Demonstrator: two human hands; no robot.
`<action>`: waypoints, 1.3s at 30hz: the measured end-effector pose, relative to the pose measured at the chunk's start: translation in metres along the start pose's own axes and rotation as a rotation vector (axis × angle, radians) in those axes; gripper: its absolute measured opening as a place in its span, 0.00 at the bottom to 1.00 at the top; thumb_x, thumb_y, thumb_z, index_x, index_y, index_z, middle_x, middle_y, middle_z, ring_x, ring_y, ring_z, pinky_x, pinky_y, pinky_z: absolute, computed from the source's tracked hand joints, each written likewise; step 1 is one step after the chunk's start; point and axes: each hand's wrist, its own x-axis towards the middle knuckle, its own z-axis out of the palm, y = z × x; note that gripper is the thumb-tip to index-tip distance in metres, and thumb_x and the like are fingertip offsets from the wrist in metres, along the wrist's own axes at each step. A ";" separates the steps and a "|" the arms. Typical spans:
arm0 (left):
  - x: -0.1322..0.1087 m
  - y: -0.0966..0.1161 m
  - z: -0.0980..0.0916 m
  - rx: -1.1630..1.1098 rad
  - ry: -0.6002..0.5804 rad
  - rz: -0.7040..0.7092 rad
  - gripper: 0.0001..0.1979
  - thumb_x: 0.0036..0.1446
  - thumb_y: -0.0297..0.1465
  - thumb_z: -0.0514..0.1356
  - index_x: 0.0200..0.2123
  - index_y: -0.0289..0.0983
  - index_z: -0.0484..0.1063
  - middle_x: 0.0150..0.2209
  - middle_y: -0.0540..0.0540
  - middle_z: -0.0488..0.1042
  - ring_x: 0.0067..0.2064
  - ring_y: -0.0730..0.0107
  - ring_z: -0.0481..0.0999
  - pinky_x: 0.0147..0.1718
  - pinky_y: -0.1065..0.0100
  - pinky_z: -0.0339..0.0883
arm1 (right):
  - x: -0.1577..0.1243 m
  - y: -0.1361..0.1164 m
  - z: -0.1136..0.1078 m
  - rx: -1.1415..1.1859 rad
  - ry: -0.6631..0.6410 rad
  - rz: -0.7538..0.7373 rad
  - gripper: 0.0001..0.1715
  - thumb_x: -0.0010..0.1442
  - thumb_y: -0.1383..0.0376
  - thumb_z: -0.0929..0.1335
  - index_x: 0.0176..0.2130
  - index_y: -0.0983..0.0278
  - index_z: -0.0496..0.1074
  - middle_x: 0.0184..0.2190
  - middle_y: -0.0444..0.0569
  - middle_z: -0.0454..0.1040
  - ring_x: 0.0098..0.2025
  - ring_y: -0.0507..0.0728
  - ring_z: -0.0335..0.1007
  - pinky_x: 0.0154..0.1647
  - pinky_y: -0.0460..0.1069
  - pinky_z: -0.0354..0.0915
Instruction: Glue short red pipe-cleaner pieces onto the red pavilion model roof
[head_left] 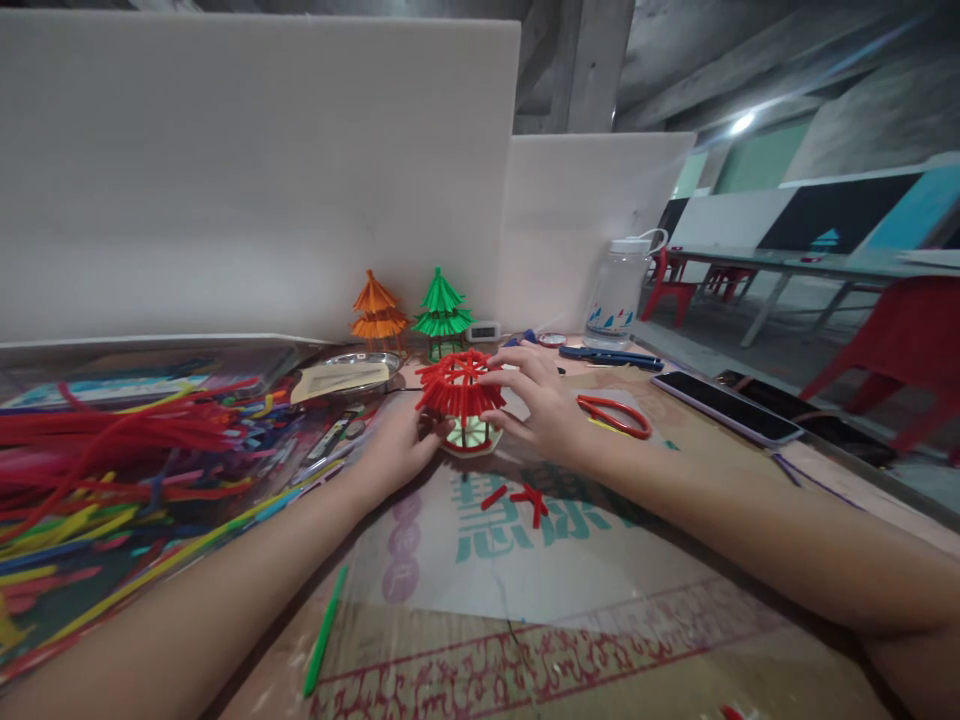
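A small red pavilion model (461,395) made of pipe cleaners stands upright in front of me, with a fringed roof, thin posts and a pale round base. My left hand (401,442) grips its lower left side, with the thumb near the posts and the other fingers partly hidden. At the right of the roof, my right hand (536,400) curves its fingers round the red fringe, the thumb lower down by the edge. Just in front of the model lie a short red pipe-cleaner piece (494,497) and a small red star-like cluster (532,500).
Behind stand an orange pavilion (375,310) and a green one (441,312). Colourful pipe cleaners (135,450) heap at left, beside a metal dish (382,368). Rightward are red-handled scissors (615,415), blue pliers (611,357), a phone (724,405) and a bottle (619,290).
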 end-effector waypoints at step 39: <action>0.000 -0.001 0.001 -0.019 0.000 0.010 0.17 0.62 0.38 0.55 0.49 0.35 0.70 0.47 0.37 0.78 0.44 0.55 0.80 0.46 0.55 0.74 | -0.004 -0.002 0.004 -0.105 0.074 -0.135 0.25 0.65 0.56 0.68 0.57 0.64 0.68 0.51 0.57 0.75 0.55 0.63 0.68 0.66 0.66 0.55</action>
